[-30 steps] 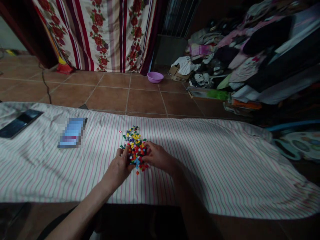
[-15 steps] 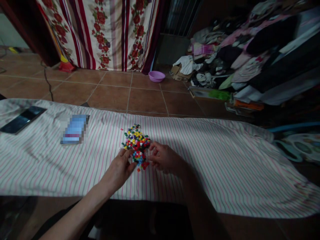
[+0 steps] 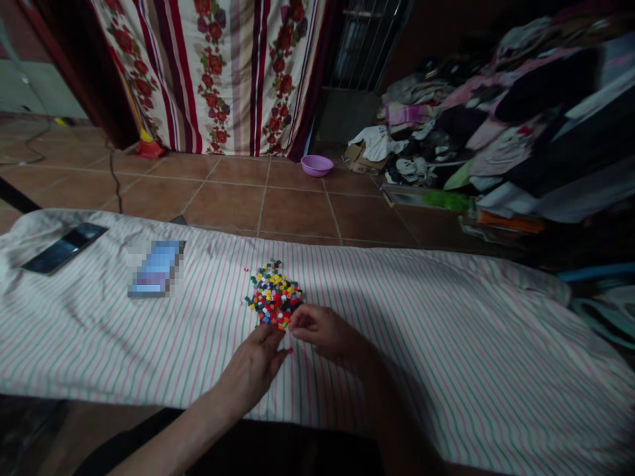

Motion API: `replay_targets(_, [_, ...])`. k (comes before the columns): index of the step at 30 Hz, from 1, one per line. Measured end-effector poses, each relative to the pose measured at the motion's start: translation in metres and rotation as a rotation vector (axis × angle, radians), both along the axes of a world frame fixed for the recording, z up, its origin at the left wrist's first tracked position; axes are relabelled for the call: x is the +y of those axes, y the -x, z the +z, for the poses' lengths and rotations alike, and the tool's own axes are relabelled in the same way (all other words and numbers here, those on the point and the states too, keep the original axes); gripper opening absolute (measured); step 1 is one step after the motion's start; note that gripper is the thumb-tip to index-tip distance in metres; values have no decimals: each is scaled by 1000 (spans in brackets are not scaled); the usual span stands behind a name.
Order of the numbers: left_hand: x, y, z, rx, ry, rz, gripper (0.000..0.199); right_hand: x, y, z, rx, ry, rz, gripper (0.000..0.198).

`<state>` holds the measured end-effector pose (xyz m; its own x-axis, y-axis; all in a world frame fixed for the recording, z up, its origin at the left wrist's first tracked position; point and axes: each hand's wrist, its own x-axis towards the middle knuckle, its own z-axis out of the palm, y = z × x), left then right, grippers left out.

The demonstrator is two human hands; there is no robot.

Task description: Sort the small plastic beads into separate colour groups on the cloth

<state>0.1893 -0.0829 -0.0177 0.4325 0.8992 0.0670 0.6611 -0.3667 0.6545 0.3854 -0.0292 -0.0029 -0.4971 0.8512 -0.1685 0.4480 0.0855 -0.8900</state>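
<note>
A pile of small multicoloured pieces [image 3: 274, 291], like tiny beads or blocks, lies on a striped cloth [image 3: 198, 344]. My left hand [image 3: 255, 362] rests palm down at the pile's near edge. Its fingers stretch over the closest pieces and its thumb stands apart. Just past that thumb tip is a single red piece [image 3: 290, 350]. On the right side of the pile, my right hand [image 3: 322, 332] has its fingers curled toward the thumb; anything between the fingertips is too small to make out. A lone pink-red piece [image 3: 246, 269] sits left of the pile.
A phone with a blurred-out screen [image 3: 156, 268] and a dark tablet-like device [image 3: 64, 249] lie on the cloth to the left. Beyond, a purple basin [image 3: 317, 165] stands on the tiled floor before a floral curtain [image 3: 238, 79]. Clothes [image 3: 461, 119] are heaped at the right.
Both hands have shifted toward me, to the pile's near edge. Pieces that stretched out between the hands are now gathered closer to the pile. The view has tilted slightly.
</note>
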Motion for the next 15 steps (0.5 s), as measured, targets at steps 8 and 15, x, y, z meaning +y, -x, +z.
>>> replay_targets(8, [13, 9, 19, -209, -117, 157, 31, 14, 8, -10, 203, -142, -245, 23])
replay_targets(15, [38, 40, 18, -58, 192, 532, 35, 28, -8, -23, -187, -132, -486, 24])
